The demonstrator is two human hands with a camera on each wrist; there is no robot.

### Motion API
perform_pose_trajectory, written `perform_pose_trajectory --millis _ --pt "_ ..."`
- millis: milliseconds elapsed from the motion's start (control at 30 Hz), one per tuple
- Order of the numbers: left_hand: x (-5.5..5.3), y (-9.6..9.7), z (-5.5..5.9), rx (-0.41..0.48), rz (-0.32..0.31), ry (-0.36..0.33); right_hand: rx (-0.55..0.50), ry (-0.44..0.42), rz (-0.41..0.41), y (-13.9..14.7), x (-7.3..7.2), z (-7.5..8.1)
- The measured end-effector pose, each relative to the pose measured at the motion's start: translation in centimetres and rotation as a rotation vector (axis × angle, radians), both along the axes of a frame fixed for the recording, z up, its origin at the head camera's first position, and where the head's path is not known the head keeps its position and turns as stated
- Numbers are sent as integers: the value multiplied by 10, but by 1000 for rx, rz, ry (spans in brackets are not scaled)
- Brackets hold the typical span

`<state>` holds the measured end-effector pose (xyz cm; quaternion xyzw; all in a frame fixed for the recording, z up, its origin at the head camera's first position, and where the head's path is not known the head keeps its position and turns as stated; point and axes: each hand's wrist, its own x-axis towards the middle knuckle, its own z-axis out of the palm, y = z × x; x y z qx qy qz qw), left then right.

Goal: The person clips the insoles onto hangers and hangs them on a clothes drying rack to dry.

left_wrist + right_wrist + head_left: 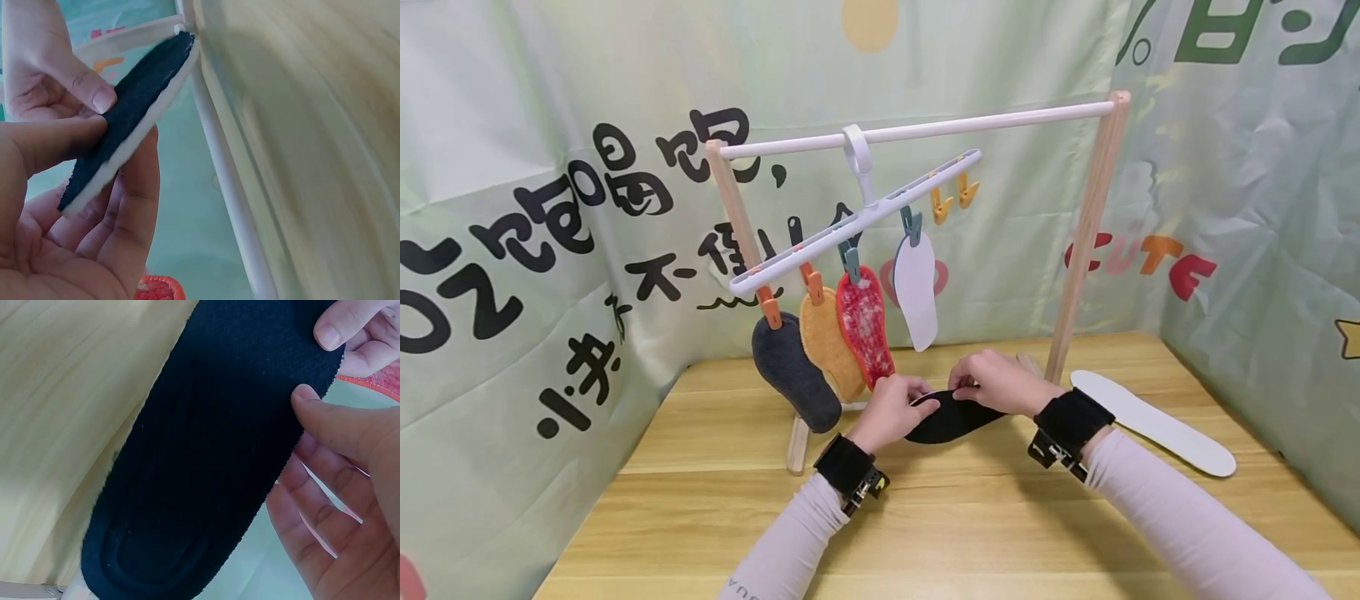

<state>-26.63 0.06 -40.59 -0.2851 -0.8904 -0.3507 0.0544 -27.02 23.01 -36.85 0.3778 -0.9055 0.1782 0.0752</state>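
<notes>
A black insole (pixel 953 421) with a pale underside is held above the table, below the hanger. My left hand (pixel 886 414) pinches one end, thumb on the black face and fingers behind, as the left wrist view shows along the insole's edge (pixel 134 106). My right hand (pixel 1000 383) pinches the same long edge further right; in the right wrist view its thumb (pixel 319 412) presses the black face with the fingers behind. Just behind my left hand hangs a red-and-white fluffy insole (pixel 862 321). A white insole (pixel 916 292) hangs to its right.
A white hanger (pixel 820 242) hooks over the rail (pixel 985 125) of a wooden-legged stand. Its clips also hold a yellow insole (pixel 829 342) and a dark grey one (pixel 793 367). Two yellow clips (pixel 942 206) hang without insoles. Another white insole (pixel 1153 422) lies on the table at right.
</notes>
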Motion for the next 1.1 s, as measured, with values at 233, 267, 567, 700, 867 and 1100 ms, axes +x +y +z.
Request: perform_pose_trajectory --millis 233,267,567,700,867,1100 --pt "-4 -5 3 16 17 24 12 0 -101 5 4 4" --pt "-4 -6 3 19 21 24 11 2 -109 6 4 4" --pt "-6 -10 6 52 45 21 -84 -27 -86 16 2 4" --pt "-7 -12 6 69 53 19 -109 -26 -90 19 1 4" --pt "-7 -11 7 89 69 1 -151 -30 -123 23 1 3" --pt "-5 -10 9 145 59 -18 -190 -47 -185 28 2 1"
